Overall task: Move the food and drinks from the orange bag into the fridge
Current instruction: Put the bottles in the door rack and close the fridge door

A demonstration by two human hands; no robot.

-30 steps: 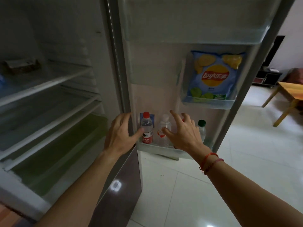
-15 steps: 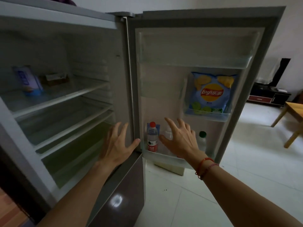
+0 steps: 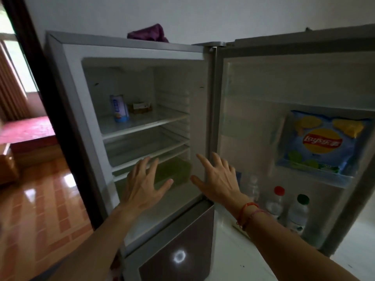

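- Head view looks along my two forearms into the open fridge (image 3: 67, 82), with its door (image 3: 304, 63) swung wide on the right.
- My left hand (image 3: 142, 189) is empty. Its fingers are straight and spread, its back faces me, and it is raised in front of the lower shelves near the green drawer (image 3: 172, 171). I cannot tell whether it touches anything.
- My right hand (image 3: 218, 179) is likewise wide and holds nothing. It is raised in front of the cabinet's hinge-side edge, and red cord bracelets (image 3: 247, 211) sit on the wrist.
- Both forearms reach forward from the bottom of the frame, roughly parallel, with fairly straight wrists.
- A crisps bag (image 3: 324, 142) stands upright in the middle door shelf. I'd say that spot suits it because the bag is light and the rail props it up.
- A red-capped bottle (image 3: 277, 201), a green-capped bottle (image 3: 300, 209) and a blurred clear bottle (image 3: 253, 187) stand in the bottom door shelf. The rail there should keep tall things from tipping.
- A can (image 3: 119, 108) stands at the left end of the top shelf, with a small box (image 3: 141, 107) just beside it, toward the back edge.
- I can't see the orange bag, so I can't tell what remains in it. With both hands free, I judge I'm between items or nearly finished.
- A purple cloth (image 3: 148, 34) lies on the fridge's top.
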